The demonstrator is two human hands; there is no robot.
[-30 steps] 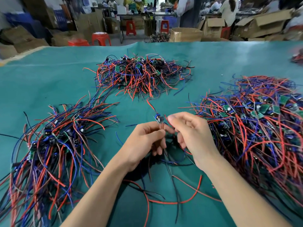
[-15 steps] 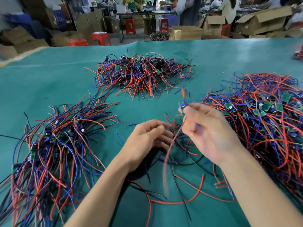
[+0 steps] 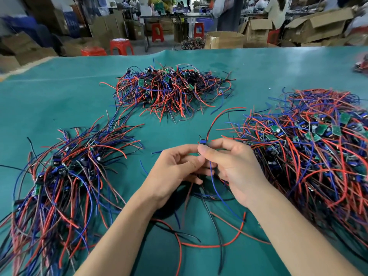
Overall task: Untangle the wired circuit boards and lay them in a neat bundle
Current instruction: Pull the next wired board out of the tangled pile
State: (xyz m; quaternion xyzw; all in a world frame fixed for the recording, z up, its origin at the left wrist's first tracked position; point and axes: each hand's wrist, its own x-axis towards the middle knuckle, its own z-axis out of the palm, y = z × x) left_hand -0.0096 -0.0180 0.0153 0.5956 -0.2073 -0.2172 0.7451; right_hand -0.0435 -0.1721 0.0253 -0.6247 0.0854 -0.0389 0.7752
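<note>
Wired circuit board [image 3: 202,141] pinched between left hand [image 3: 175,172] and right hand [image 3: 237,168], wires dangling; next, probably straightening them for the left bundle [image 3: 65,176].

Wired board [image 3: 202,141], upright, btwn tangled piles [image 3: 310,156]

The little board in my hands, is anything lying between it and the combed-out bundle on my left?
Nothing solid. Both hands, left hand and right hand, hold the small board over bare green mat; only a short loose blue wire lies toward the left bundle. Its own leads trail underneath.
</note>
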